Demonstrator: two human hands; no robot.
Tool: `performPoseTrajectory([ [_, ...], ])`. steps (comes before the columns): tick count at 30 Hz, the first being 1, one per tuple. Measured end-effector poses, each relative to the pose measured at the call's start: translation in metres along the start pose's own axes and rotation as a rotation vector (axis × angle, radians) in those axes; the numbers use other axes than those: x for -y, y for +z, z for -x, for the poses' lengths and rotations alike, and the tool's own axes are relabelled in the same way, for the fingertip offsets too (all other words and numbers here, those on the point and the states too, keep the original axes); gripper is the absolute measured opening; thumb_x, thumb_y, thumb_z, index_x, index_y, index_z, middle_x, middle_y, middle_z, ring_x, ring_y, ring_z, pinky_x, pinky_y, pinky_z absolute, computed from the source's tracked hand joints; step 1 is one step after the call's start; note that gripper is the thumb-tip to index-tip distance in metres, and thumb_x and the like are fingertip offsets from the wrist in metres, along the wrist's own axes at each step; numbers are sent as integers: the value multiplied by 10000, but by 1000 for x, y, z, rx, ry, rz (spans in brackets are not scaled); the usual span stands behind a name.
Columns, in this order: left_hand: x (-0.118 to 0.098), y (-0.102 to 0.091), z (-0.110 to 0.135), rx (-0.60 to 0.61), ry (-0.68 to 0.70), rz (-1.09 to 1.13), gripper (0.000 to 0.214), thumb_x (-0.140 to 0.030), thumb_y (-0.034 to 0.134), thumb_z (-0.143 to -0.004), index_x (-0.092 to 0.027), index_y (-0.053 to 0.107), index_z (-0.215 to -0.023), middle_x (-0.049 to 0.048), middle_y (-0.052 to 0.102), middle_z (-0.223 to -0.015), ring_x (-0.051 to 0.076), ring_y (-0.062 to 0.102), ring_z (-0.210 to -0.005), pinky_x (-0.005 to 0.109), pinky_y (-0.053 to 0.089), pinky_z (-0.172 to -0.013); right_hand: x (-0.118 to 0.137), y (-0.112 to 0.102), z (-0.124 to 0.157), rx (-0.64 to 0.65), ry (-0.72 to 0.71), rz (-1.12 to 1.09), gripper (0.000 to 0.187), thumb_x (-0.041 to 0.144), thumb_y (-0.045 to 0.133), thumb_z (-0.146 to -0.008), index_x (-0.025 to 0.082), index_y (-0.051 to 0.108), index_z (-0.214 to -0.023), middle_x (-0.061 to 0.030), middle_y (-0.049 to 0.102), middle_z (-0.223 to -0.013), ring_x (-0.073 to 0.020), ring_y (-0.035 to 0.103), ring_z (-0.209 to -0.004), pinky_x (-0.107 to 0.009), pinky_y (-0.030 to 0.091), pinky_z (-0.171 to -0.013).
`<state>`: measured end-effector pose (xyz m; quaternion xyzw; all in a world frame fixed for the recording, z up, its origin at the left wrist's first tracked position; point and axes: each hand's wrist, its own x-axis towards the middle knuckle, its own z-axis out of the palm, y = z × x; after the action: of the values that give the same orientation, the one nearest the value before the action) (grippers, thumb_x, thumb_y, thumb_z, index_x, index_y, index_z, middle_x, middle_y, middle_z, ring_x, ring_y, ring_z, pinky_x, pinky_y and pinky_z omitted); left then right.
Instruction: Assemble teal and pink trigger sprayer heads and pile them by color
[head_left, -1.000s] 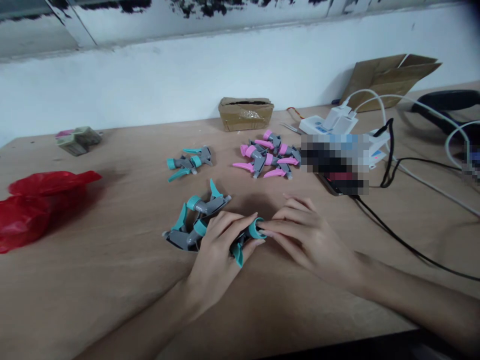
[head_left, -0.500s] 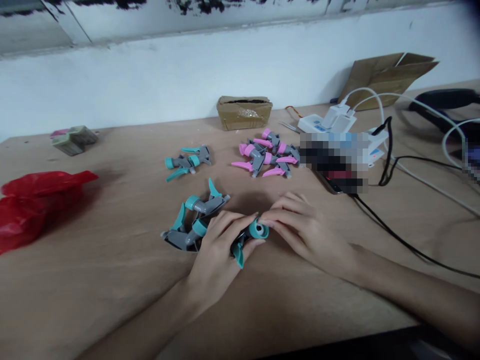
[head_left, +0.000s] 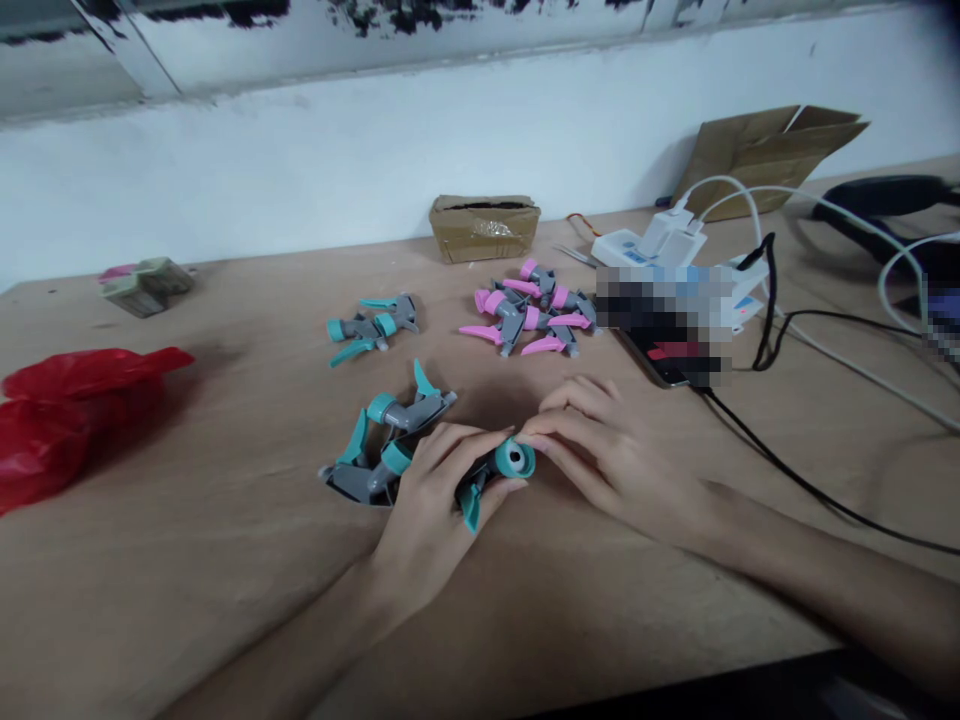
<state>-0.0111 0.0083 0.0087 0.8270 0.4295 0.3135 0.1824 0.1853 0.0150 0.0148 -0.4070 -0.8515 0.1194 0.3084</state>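
Observation:
My left hand [head_left: 433, 510] is wrapped round a grey spray-trigger head with a teal collar [head_left: 504, 462], its teal lever sticking out below my fingers. My right hand [head_left: 611, 450] lies just to the right, fingers curled, with the fingertips touching the teal collar. A heap of teal-and-grey trigger heads [head_left: 382, 445] lies against my left hand on the wooden table [head_left: 225, 560]. Two more teal ones [head_left: 369, 327] lie farther back, and a cluster of pink-and-grey trigger heads [head_left: 529, 308] lies to their right.
A red plastic bag [head_left: 67, 405] lies at the left. A small cardboard box [head_left: 484, 227] stands by the wall, and flattened cardboard [head_left: 765, 155] leans at the back right. White chargers and a power strip [head_left: 660, 245] with white and black cables [head_left: 795, 480] fill the right side.
My right fingertips have drawn in closer to the teal collar, and its open end has turned more towards me. The view has shifted slightly.

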Motion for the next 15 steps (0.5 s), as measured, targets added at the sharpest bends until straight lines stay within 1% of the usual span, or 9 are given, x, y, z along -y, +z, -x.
performPoseTrajectory([
  [3,-1,-1,-1,-4,-31,15,234,-262,625,-812,-235,588,-1041,34,615,-985,194,579,-923,375,490,-838,0,-1,1,-42,-44,50,181,201,448,-905,194,629,-910,-13,577,-826,-132,534,-841,-411,283,-988],
  [5,-2,0,-1,-19,-46,23,232,-258,628,-810,-230,592,-1037,35,615,-983,194,582,-929,372,493,-839,2,1,2,-50,-40,52,177,190,465,-897,205,641,-906,1,573,-799,-118,532,-799,-417,253,-1016],
  [10,-3,2,-1,-59,-25,10,205,-253,627,-808,-212,607,-1008,35,619,-956,194,578,-934,371,489,-847,11,6,7,-60,39,27,194,148,473,-887,226,645,-932,11,581,-803,-123,516,-805,-397,261,-991],
  [15,-5,1,1,-63,13,-15,201,-221,611,-817,-218,598,-1018,32,618,-944,191,577,-918,372,493,-830,9,6,4,-44,55,-29,220,104,446,-887,216,636,-892,2,586,-840,-125,516,-827,-359,292,-937],
])
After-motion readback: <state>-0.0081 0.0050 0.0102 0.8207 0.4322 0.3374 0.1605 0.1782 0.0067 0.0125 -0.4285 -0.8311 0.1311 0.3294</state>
